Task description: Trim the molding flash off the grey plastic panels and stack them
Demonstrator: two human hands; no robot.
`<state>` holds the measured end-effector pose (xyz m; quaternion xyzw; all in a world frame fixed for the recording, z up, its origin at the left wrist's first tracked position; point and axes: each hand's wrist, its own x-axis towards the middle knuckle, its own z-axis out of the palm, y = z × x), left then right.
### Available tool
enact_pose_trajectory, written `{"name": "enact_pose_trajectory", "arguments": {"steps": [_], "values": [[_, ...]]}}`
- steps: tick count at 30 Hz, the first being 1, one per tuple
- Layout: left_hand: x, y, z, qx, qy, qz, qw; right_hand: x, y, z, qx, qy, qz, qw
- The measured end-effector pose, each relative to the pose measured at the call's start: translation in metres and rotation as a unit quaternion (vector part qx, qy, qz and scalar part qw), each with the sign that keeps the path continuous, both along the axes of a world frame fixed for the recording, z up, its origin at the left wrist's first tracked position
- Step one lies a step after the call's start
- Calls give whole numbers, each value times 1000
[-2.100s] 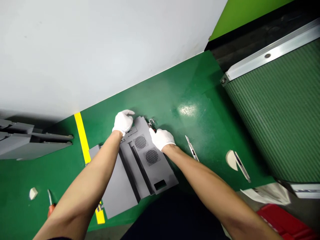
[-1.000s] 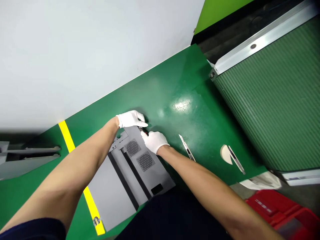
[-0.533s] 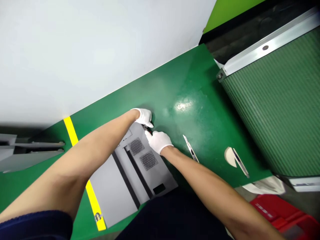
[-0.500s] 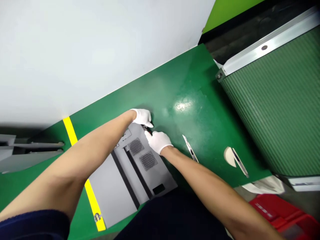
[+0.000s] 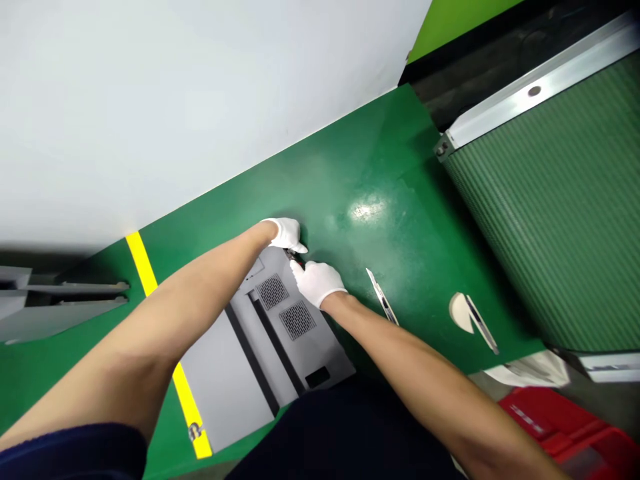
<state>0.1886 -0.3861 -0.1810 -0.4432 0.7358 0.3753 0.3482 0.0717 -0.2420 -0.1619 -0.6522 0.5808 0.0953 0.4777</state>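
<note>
Compared with the view two seconds earlier, the left hand [image 5: 286, 233] has been shifted from the near-left part of the grey panel's far edge across to its far right corner, so that both gloved hands are now gathered at one spot; over the last half second almost nothing has been altered. The grey panel [image 5: 280, 327] is laid flat on the green bench [image 5: 370, 167], with one end at the bench's near edge and its two round vent grilles [image 5: 285, 303] left uncovered just below the hands. A small dark part with a trace of red [image 5: 296, 259] is seen at the panel's far right corner, between the two hands. The left hand's fingers are curled downward over that corner, touching the panel edge; whether the small part is pinched by them cannot be told. The right hand [image 5: 318, 281] is rested on the panel just beside it, its fingers bent and drawn close together with the tips against the small part; a firm grip cannot be confirmed. A slim knife [image 5: 382, 305] is lain on the bench to the right of the right wrist, apart from it, and a pale wedge with a second blade [image 5: 467, 313] is found further right. A yellow stripe [image 5: 145, 273] is crossed by the left forearm.
</note>
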Motion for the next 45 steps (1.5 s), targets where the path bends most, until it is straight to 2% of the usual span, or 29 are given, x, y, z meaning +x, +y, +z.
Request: {"name": "enact_pose_trajectory", "arguments": {"steps": [2, 5, 7, 9, 12, 16, 20, 23, 28, 31, 33, 36, 38, 42, 45], "values": [[-7, -1, -2, -9, -43, -30, 999, -1, 0, -6, -38, -4, 22, 999], [-5, -1, -1, -15, -14, -29, 999, -3, -1, -16, -4, -22, -28, 999], [4, -1, 2, 5, 51, -9, 999, -5, -3, -21, 30, -42, -66, 996], [13, -2, 5, 33, 95, 23, 995, -7, -3, -23, 42, -58, -76, 995], [18, -6, 6, 67, 88, 54, 992, -11, -5, -22, 44, -73, -63, 994], [10, -11, 0, 97, 47, 6, 994, -16, -7, -18, 71, -98, -83, 989], [1, -11, -4, 75, 18, -35, 996, -18, -8, -17, 117, -130, -114, 978], [-2, -7, -3, 43, 10, -51, 998, -18, -8, -18, 117, -127, -110, 979], [1, -4, 1, 34, 29, -33, 998, -10, -6, -16, 57, -61, -54, 995], [6, -2, 3, 38, 49, -19, 998, -4, -4, -11, 59, -13, -39, 997], [10, -1, 3, 46, 67, -5, 997, -1, -1, -9, 25, 12, 6, 1000], [14, 1, 4, 55, 88, 10, 995, 0, 4, -10, -78, 34, 134, 987], [13, 1, 4, 51, 84, 2, 995, -1, 6, -12, -118, 50, 187, 974], [8, 0, 5, 43, 58, -27, 997, -2, 4, -16, -131, 64, 223, 964], [10, 0, 4, 42, 72, -30, 996, -4, 0, -18, -127, 57, 238, 961]]}}
